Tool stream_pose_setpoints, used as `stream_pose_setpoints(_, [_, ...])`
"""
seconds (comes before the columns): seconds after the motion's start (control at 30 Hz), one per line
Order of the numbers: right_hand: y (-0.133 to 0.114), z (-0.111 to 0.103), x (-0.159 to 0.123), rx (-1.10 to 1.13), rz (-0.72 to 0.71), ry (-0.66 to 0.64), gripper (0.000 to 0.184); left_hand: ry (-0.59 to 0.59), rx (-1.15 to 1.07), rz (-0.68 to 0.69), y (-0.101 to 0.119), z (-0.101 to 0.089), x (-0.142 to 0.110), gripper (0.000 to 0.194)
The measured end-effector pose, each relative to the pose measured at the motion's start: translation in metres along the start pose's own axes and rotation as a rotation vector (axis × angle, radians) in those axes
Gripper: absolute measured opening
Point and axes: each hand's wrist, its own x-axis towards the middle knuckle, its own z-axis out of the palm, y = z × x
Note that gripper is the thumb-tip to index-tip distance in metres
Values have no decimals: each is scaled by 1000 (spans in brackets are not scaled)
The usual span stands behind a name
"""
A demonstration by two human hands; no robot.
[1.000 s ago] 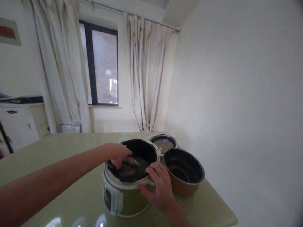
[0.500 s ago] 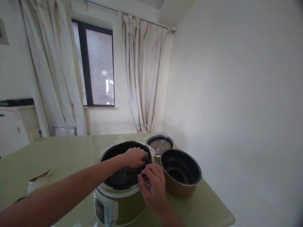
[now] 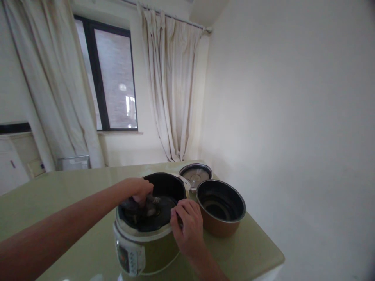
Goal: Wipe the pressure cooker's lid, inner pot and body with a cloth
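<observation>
An electric pressure cooker (image 3: 159, 249) with a white rim, a front control panel and a black interior stands lidless on the table. My left hand (image 3: 142, 191) reaches into it, closed on a dark grey crumpled cloth (image 3: 148, 208) pressed to the left inner wall. Part of the cloth is hidden by the fingers and the shade inside. My right hand (image 3: 187, 222) is closed on the cooker's right rim, with fingers curled over the edge. Just right of it stands a brown inner pot (image 3: 224, 228) with a dark inside and a silvery rim.
Behind the pots lies a round lid (image 3: 195, 175) with a clear middle. The pale green table (image 3: 252, 253) ends in a rounded corner at right, along a white wall (image 3: 287, 117). Curtains (image 3: 172, 78), a window (image 3: 115, 78) and a white cabinet (image 3: 11, 164) are farther back.
My left hand swept the cloth from the cooker's left side to its right wall, then back to the left. My right hand stayed at the rim. The view turned slightly right.
</observation>
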Motion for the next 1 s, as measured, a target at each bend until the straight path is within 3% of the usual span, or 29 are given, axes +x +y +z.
stream_pose_setpoints(0.1, [1,4,0,-3,6,13,16,-207,-158,31,5,1,-16,28])
stream_pose_setpoints(0.17, [3,7,0,-3,14,30,15,-243,-264,88,16,5,-22,30])
stream_pose_setpoints(0.3, [3,10,0,-5,6,71,17,6,-358,219,52,13,-7,27])
stream_pose_setpoints(0.4, [1,9,-1,1,-8,88,16,215,-293,121,69,15,18,29])
stream_pose_setpoints(0.5, [0,6,-3,-1,-6,88,15,360,-180,-35,66,14,36,36])
stream_pose_setpoints(0.6, [-1,2,-4,-9,-16,59,16,415,-57,-66,49,13,36,40])
stream_pose_setpoints(0.83, [-1,-1,-4,-13,-27,36,14,291,98,-60,8,7,-2,44])
stream_pose_setpoints(1.0, [0,0,-3,-5,-36,49,14,69,26,-56,10,7,-23,37])
